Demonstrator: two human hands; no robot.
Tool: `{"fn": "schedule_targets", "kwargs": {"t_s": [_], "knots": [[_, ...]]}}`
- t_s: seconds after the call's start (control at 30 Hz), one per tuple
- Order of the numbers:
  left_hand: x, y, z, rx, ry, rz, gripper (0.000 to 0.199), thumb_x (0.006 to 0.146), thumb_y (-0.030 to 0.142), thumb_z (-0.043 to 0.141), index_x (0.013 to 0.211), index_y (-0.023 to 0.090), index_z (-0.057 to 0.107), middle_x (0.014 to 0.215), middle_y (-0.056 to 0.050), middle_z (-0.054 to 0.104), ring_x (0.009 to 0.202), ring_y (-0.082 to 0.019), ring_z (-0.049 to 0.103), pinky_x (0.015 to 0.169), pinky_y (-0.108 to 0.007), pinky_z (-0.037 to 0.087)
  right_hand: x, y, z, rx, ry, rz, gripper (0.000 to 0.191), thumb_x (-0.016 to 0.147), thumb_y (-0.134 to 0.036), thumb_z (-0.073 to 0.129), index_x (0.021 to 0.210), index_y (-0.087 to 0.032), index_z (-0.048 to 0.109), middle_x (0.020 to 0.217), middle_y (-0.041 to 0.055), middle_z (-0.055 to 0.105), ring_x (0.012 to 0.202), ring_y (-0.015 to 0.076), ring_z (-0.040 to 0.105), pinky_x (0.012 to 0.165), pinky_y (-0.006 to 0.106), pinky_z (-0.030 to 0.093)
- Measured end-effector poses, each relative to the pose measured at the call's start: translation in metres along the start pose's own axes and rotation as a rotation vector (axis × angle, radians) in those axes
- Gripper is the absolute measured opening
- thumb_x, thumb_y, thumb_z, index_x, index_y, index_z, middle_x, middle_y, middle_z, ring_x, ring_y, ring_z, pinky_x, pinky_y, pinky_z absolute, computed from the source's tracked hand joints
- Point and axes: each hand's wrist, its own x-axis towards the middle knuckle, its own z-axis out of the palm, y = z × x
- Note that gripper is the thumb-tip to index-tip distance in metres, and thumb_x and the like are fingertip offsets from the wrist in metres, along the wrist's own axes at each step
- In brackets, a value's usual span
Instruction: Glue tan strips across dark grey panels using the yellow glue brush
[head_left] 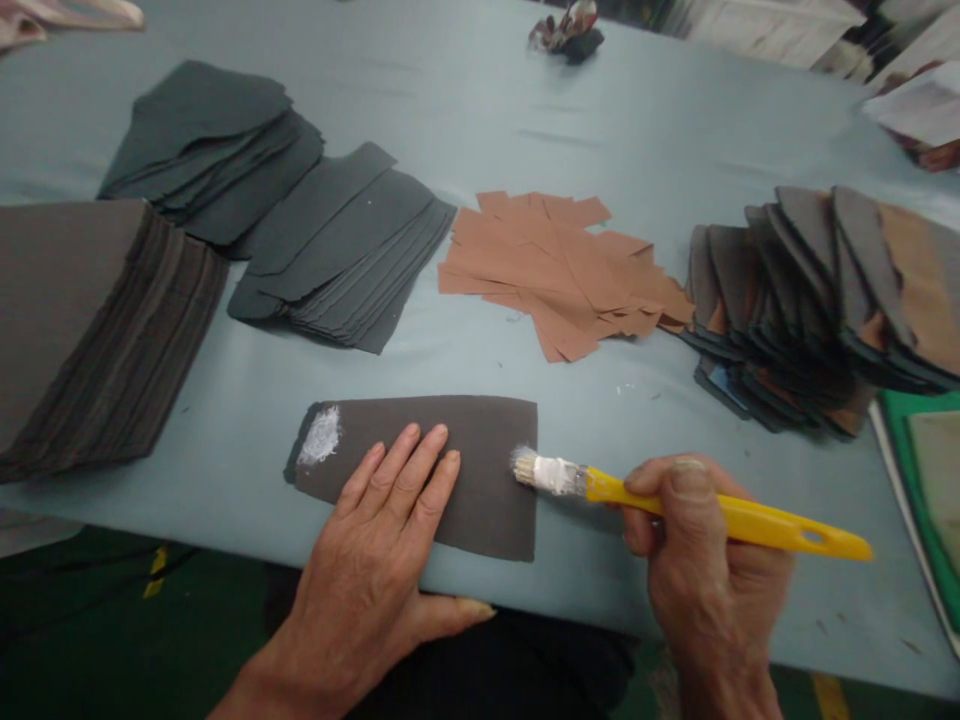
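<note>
Left hand: the left hand (pixel 367 560) is lying flat with its fingers spread, pressing down on the dark grey cut panel (pixel 487 440) and gripping nothing

Right hand: the right hand (pixel 705 570) is curled closed, pinching the yellow-handled glue brush (pixel 720 510) between thumb and fingers

Brush tip: the white-coated bristles (pixel 534 468) are touching the panel near its right edge

Panel: it is lying on the pale blue table covering (pixel 480 100) at the near edge, at 6 o'clock in view, with a white glue patch (pixel 321 436) showing at its far left end and the left hand covering its middle

Around the panel: a grey-brown stack (pixel 82 330) is sitting at 9 o'clock, two dark grey stacks (pixel 337 260) are lying at 11 o'clock, and loose tan strips (pixel 562 275) are fanning out at 1 o'clock

Further right: a mixed stack of dark pieces (pixel 795 310) is leaning in overlapping rows at 2 o'clock, beside a green folder (pixel 919 480) at 3 o'clock

In the way: nothing is standing between the brush and the panel
</note>
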Motion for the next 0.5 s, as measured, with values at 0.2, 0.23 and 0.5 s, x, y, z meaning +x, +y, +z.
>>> {"fn": "schedule_targets", "kwargs": {"t_s": [0.2,0.23,0.5], "knots": [[0.0013,-0.0005,-0.0039,0.101,-0.018,0.058,0.098,0.083,0.079,0.068,0.148,0.008,0.054,0.16,-0.019,0.054,0.148,-0.038,0.051,0.13,-0.047,0.028,0.0017,0.0038,-0.0025,-0.047,0.043,0.063,0.049,0.099,-0.061,0.062,0.073,-0.019,0.065,0.046,-0.0054,0.048,0.038,0.0086,0.042,0.039,0.022,0.031],[0.0017,-0.0009,-0.0045,0.121,-0.021,0.075,0.097,0.084,0.078,0.067,0.148,0.007,0.054,0.159,-0.02,0.055,0.147,-0.038,0.052,0.129,-0.047,0.029,0.0027,0.0047,-0.0044,-0.044,0.058,0.07,0.049,0.099,-0.062,0.062,0.074,-0.02,0.065,0.046,-0.0054,0.048,0.038,0.0087,0.041,0.039,0.022,0.031],[0.0027,-0.0021,-0.0063,0.138,-0.035,0.105,0.099,0.083,0.079,0.068,0.148,0.004,0.053,0.159,-0.022,0.054,0.147,-0.04,0.051,0.131,-0.046,0.021,0.0055,0.0073,-0.0019,0.13,0.081,0.13,0.041,0.097,-0.059,0.067,0.078,-0.023,0.065,0.049,-0.0063,0.049,0.046,0.0118,0.049,0.053,0.026,0.045]]}}
